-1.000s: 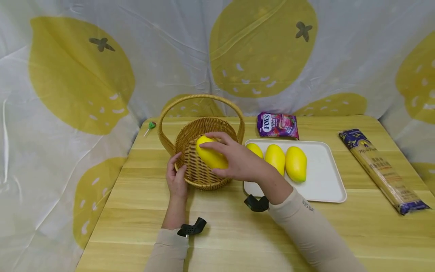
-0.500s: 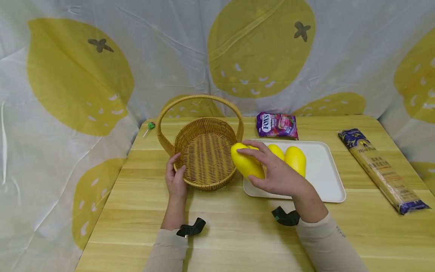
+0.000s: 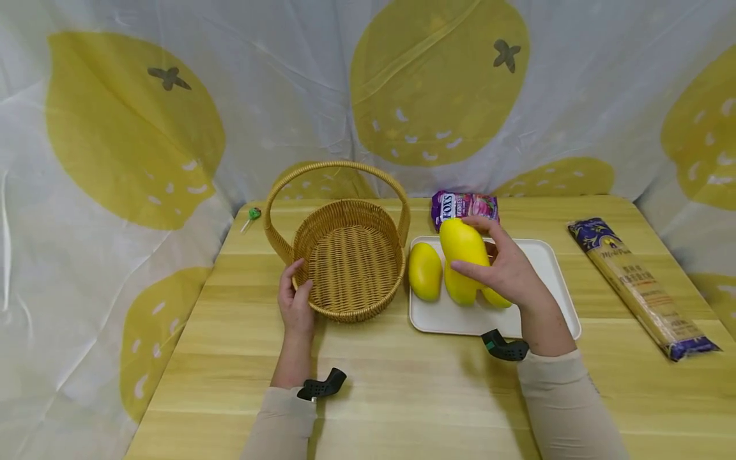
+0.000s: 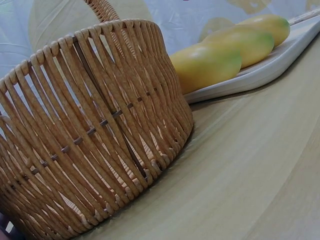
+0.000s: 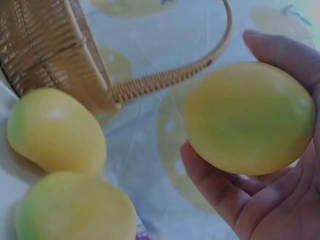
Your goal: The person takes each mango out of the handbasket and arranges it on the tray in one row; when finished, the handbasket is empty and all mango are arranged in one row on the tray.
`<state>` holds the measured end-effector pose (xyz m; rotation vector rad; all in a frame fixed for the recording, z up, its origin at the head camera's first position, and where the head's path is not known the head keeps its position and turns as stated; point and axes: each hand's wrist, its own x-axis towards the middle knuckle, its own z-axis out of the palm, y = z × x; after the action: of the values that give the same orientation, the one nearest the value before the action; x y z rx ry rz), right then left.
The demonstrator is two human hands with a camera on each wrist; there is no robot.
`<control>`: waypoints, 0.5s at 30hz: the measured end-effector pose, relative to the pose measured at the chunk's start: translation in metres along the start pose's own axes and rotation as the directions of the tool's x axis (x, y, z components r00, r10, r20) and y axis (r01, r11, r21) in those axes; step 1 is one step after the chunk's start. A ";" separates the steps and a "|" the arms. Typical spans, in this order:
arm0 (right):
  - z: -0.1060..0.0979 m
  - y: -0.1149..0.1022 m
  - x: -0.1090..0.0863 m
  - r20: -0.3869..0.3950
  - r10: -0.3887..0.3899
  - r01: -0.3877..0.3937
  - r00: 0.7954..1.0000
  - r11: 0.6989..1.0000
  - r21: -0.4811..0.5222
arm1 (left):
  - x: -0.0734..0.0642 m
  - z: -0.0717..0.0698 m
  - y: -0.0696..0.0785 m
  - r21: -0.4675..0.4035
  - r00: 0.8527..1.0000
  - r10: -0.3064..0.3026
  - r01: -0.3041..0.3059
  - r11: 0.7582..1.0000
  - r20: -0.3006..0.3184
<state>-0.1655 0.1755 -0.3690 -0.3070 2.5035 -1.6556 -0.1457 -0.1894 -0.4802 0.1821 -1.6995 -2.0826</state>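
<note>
Above the white tray (image 3: 546, 275), my right hand (image 3: 508, 265) holds a yellow mango (image 3: 462, 241) between thumb and fingers. In the right wrist view, that mango (image 5: 250, 117) shows a greenish patch. Three more mangoes lie on the tray: the left mango (image 3: 425, 271) in full sight, the middle mango (image 3: 462, 291) and the right mango (image 3: 496, 298) partly covered by the held one and the hand. My left hand (image 3: 297, 306) grips the front left rim of a round wicker basket (image 3: 351, 313). The basket's inside holds nothing.
Behind the tray lies a purple candy bag (image 3: 480, 206), partly hidden by the held mango. A long pack of noodles (image 3: 638, 284) lies at the right. A small lollipop (image 3: 253, 216) is at the back left. The basket's tall handle (image 3: 339, 164) arches over it.
My right hand has carried the mango out of the basket to the right, over the tray, and turned it more upright. My left hand and the basket have stayed in place.
</note>
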 end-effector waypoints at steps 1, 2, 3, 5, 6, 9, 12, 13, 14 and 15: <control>-0.003 0.002 0.000 -0.011 0.009 -0.009 1.000 1.000 -0.002 | -0.001 0.000 0.000 -0.006 1.000 -0.005 0.005 1.000 0.000; -0.006 0.004 0.000 -0.023 0.009 -0.009 1.000 1.000 -0.003 | -0.001 0.000 0.001 -0.008 1.000 -0.007 0.007 1.000 -0.001; -0.010 0.006 0.000 -0.037 0.006 -0.006 0.999 1.000 -0.009 | -0.001 0.001 0.001 -0.009 1.000 -0.009 0.009 1.000 -0.001; -0.017 0.010 0.000 -0.062 0.006 -0.007 0.998 1.000 -0.024 | -0.001 0.001 0.001 -0.013 1.000 -0.005 0.005 1.000 0.001; -0.021 0.012 0.000 -0.075 0.003 -0.006 0.997 1.000 -0.030 | -0.001 0.001 0.001 -0.014 1.000 -0.004 0.004 1.000 0.004; -0.031 0.018 -0.001 -0.118 0.001 -0.005 0.993 0.999 -0.036 | -0.001 0.001 0.000 -0.006 1.000 0.000 0.000 1.000 0.007; -0.041 0.024 -0.002 -0.156 0.037 -0.040 0.987 0.999 -0.013 | -0.001 0.002 0.000 0.000 1.000 -0.003 0.003 1.000 0.004; -0.044 0.026 -0.002 -0.168 0.054 -0.055 0.984 0.998 -0.003 | -0.001 0.002 0.001 0.001 1.000 -0.004 0.004 1.000 0.003; -0.047 0.028 -0.002 -0.182 0.071 -0.072 0.981 0.997 0.002 | -0.001 0.002 0.001 0.001 1.000 -0.003 0.003 1.000 0.001; -0.049 0.031 -0.002 -0.195 0.088 -0.089 0.977 0.996 0.004 | -0.001 0.002 0.000 0.003 1.000 -0.004 0.004 1.000 0.000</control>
<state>-0.1769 0.2321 -0.3783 -0.0329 2.6155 -1.7222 -0.1452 -0.1869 -0.4795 0.1865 -1.7035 -2.0825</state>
